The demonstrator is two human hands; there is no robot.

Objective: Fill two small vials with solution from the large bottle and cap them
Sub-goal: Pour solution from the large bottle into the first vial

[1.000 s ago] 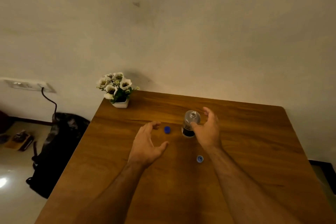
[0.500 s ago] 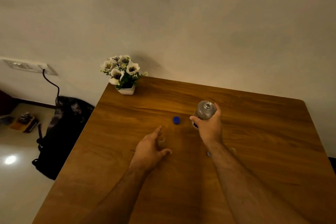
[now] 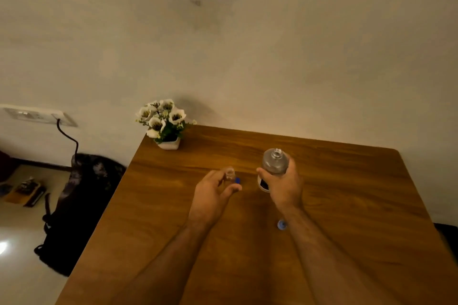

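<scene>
In the head view, the right hand [image 3: 285,186] wraps its fingers around the large bottle [image 3: 275,162], lifted off the wooden table [image 3: 347,193] with its neck open and uncapped. The left hand [image 3: 210,195] pinches one small clear vial [image 3: 229,174] between thumb and fingers, its mouth up and apart from the bottle's neck.

Nothing appears poured yet: the vial looks empty, though it is too small to be sure, so I judge the task barely begun, with both fills and both cappings left.

Counted: one bottle, one vial in sight (a second is not visible), one dark blue cap [image 3: 237,180] just behind the left fingers, and one lighter blue cap [image 3: 281,224] beside the right forearm. A potted white flower plant [image 3: 164,124] stands at the table's far corner.
</scene>
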